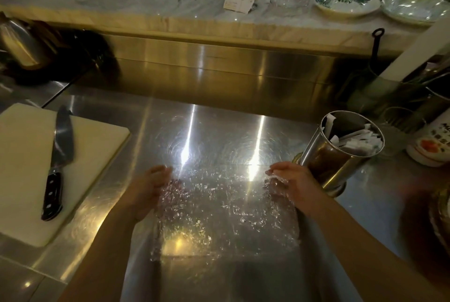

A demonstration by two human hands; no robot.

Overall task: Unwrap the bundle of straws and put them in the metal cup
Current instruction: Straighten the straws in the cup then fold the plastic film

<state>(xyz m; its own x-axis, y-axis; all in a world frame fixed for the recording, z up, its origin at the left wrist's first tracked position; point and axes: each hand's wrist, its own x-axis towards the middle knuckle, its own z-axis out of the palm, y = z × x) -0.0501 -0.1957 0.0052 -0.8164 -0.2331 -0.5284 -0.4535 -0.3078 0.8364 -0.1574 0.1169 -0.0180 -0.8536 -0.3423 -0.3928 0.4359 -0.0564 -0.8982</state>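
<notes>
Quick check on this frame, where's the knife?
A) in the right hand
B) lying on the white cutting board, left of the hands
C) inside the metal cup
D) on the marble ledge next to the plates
B: the knife lies flat on the white cutting board at the left, dark handle toward the camera, while both hands are on the clear plastic wrap spread on the steel counter.

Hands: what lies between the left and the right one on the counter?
In the head view, a sheet of clear plastic wrap lies spread on the steel counter between left hand and right hand.
</notes>
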